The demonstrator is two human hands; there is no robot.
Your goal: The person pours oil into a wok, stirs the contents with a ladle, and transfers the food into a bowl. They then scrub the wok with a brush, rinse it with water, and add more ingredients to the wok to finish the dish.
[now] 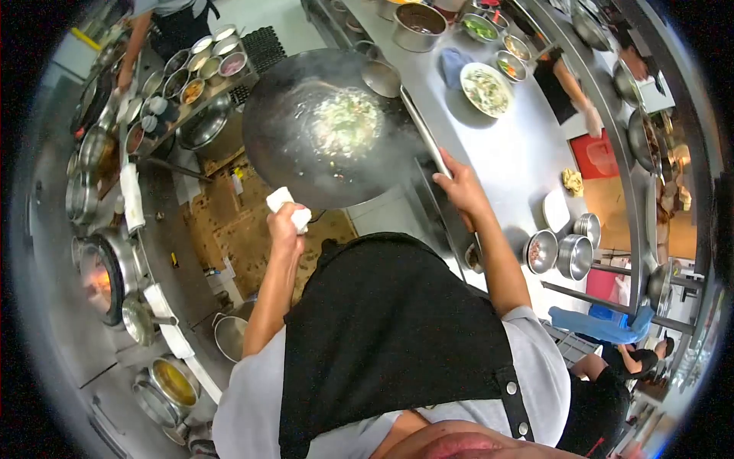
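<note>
My left hand [287, 226] is closed around a folded white cloth [278, 199] at the near left rim of a large dark wok [267, 115]. A steaming heap of pale green and white chopped food [348, 122] lies in the wok, with small bits scattered near it. My right hand [462, 187] grips the end of a long-handled metal ladle [423, 122]. Its round bowl hangs over the wok's far right edge, apart from the food. To the right, a white bowl of pale green food [485, 90] sits on the steel counter beside a blue cloth [454, 67].
Bowls of ingredients [205, 69] crowd a shelf at the upper left. A flame burns in a stove [99, 279] on the left. Metal bowls [575, 256] and a white dish [556, 209] stand on the right counter [505, 164]. Other people work nearby, one arm [577, 92] reaching in at right.
</note>
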